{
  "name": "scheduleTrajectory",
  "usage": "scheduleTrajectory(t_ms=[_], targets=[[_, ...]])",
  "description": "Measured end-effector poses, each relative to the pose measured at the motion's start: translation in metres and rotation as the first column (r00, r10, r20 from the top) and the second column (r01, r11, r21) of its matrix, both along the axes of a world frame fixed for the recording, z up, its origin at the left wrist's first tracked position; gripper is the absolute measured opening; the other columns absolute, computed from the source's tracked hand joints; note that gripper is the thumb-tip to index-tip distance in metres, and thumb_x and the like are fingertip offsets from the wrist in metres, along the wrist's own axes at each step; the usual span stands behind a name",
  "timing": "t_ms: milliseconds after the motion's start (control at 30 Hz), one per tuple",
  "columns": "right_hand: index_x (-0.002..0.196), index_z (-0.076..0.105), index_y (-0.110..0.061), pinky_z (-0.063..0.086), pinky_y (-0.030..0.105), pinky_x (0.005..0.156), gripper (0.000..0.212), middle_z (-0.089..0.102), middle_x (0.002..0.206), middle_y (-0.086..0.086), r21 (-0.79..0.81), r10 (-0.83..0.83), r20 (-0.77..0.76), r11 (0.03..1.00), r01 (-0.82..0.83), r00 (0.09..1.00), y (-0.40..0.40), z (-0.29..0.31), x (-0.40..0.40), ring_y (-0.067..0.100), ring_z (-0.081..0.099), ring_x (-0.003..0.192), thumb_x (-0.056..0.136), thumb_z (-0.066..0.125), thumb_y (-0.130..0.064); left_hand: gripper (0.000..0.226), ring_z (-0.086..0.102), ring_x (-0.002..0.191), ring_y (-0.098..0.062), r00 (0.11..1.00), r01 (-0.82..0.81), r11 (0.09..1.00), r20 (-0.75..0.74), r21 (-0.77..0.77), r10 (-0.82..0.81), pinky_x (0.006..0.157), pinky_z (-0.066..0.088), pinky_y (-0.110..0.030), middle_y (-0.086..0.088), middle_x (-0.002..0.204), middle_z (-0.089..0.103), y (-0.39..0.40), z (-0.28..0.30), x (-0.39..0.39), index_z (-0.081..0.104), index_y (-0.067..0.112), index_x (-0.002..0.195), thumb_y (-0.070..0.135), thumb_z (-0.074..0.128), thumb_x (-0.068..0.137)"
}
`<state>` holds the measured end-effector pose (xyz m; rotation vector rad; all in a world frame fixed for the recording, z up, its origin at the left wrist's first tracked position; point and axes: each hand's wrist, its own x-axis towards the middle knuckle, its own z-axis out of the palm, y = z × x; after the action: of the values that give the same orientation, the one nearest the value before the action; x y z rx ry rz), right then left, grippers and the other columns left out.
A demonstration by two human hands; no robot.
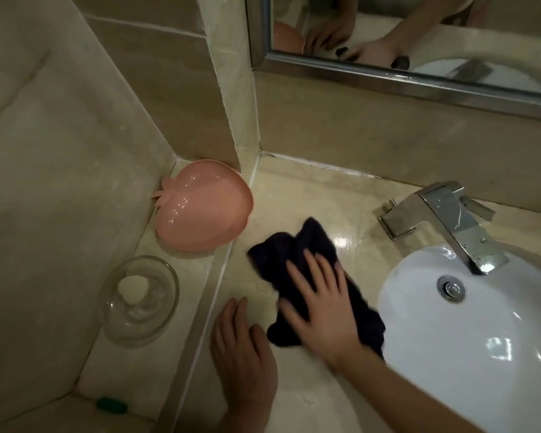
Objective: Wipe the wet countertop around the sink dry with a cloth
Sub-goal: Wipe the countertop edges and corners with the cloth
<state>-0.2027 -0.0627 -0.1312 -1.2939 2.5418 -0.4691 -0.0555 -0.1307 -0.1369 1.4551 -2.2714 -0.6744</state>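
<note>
**Pressing a dark cloth flat on the counter beside the sink**

Pressing down on the dark cloth [303, 276] with the right hand [319, 304], fingers spread wide and straight across the fabric, palm on top, nothing curled round it. Blurred at the fingertips. Crumpled and bunched, not folded; lying on the pale stone countertop [294, 201] to the left of the white sink [469, 339], one corner reaching toward the back wall, the near end just beside the sink's rim.

Resting flat on the countertop with the left hand [244, 351], fingers straight and close together, holding nothing, just beside the cloth's near-left corner; touching it or not, cannot tell.

Glinting with a bright patch of reflected light between cloth and tap [444, 220]. Standing behind the sink, chrome, spotted with droplets, spout angled down over the bowl. Showing a metal drain plug [452, 289] in the bowl below the spout.

Sitting on a raised ledge [138, 364] along the left wall: a pink fruit-shaped dish [200, 207] in the far corner, slightly overhanging the ledge's edge; nearer, a clear glass bowl [139, 301] with a pale rounded lump [133, 287] inside; nearer again, a small green object [111, 404], too small to identify.

Hanging above the back wall, a metal-framed mirror [419, 35], reflecting both hands and the pink dish.
</note>
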Motion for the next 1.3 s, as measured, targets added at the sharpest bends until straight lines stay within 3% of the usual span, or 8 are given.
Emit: scheduleTrajectory(t_ms=[100,200,400,600,833,1000,1167,1300], targets=[[0.157,0.028,-0.036,0.020,0.053,0.118,0.062,0.021,0.166,0.003,0.044,0.142,-0.050,0.989,-0.140,0.989,0.029,-0.004,0.059,0.024,0.021,0.152,0.099,0.044,-0.051,0.053,0.054,0.123,-0.031,0.999,0.020,0.999,0.046,0.025,-0.021,0.102,0.041,-0.045,-0.011,0.139,0.057,-0.002,0.001,0.002,0.058,0.009,0.137,0.033,0.039,0.093],[0.156,0.033,-0.034,0.023,0.052,0.116,0.059,0.026,0.165,0.002,0.081,0.154,-0.064,0.986,-0.149,0.986,0.032,-0.007,0.070,0.024,0.028,0.150,0.099,0.042,-0.047,0.054,0.052,0.126,-0.027,0.997,0.018,0.998,0.078,0.065,-0.024,0.105,0.043,-0.047,-0.007,0.142,0.055,-0.001,0.003,0.002,0.053,0.015,0.141,0.037,0.035,0.095],[0.156,0.031,-0.033,0.011,0.050,0.123,0.057,0.020,0.166,-0.002,0.067,0.377,-0.059,0.926,-0.373,0.925,-0.017,-0.006,0.024,0.020,0.018,0.153,0.104,0.035,-0.053,0.054,0.055,0.125,-0.027,0.997,0.021,0.999,0.072,0.026,-0.023,0.102,0.041,-0.041,-0.007,0.142,0.057,-0.003,0.000,0.001,0.052,0.011,0.142,0.042,0.030,0.103],[0.158,0.028,-0.024,0.006,0.048,0.125,0.061,0.020,0.167,0.000,0.041,0.144,-0.037,0.989,-0.142,0.989,-0.102,-0.009,-0.001,0.022,0.013,0.154,0.103,0.031,-0.049,0.051,0.055,0.122,-0.025,1.000,-0.007,1.000,0.027,0.006,0.007,0.102,0.036,-0.033,-0.010,0.140,0.058,-0.002,-0.001,-0.003,0.054,0.008,0.141,0.023,0.038,0.095],[0.158,0.027,-0.022,0.003,0.044,0.126,0.064,0.021,0.167,0.000,0.022,0.144,-0.055,0.990,-0.143,0.988,-0.147,-0.011,-0.074,0.021,0.013,0.154,0.101,0.026,-0.050,0.049,0.063,0.108,-0.033,1.000,-0.021,0.996,0.014,-0.082,0.022,0.091,0.041,-0.038,-0.012,0.132,0.064,-0.001,-0.007,-0.006,0.067,0.007,0.127,0.022,0.038,0.091],[0.155,0.034,-0.022,0.006,0.041,0.125,0.065,0.027,0.165,0.002,-0.007,-0.106,-0.099,0.994,0.106,0.989,-0.129,-0.011,-0.133,0.023,0.021,0.152,0.098,0.028,-0.052,0.048,0.062,0.109,-0.034,1.000,0.003,0.994,-0.001,-0.110,-0.003,0.093,0.041,-0.039,-0.012,0.133,0.063,-0.002,-0.009,-0.004,0.068,0.008,0.125,0.021,0.039,0.090],[0.155,0.034,-0.014,0.011,0.046,0.124,0.064,0.028,0.163,0.010,-0.048,-0.461,-0.116,0.888,0.458,0.880,-0.071,-0.013,-0.136,0.029,0.022,0.150,0.100,0.031,-0.047,0.049,0.062,0.110,-0.034,1.000,0.015,0.996,0.024,-0.083,-0.013,0.092,0.042,-0.041,-0.012,0.133,0.063,-0.003,-0.008,-0.003,0.068,0.008,0.126,0.022,0.039,0.090],[0.155,0.029,-0.007,0.012,0.048,0.123,0.063,0.024,0.163,0.017,-0.058,-0.502,-0.116,0.865,0.499,0.857,-0.052,-0.015,-0.115,0.033,0.019,0.151,0.101,0.032,-0.041,0.047,0.064,0.107,-0.035,0.999,0.005,0.995,0.033,-0.096,-0.002,0.089,0.044,-0.041,-0.012,0.131,0.064,-0.003,-0.006,-0.005,0.069,0.008,0.124,0.022,0.039,0.090]])
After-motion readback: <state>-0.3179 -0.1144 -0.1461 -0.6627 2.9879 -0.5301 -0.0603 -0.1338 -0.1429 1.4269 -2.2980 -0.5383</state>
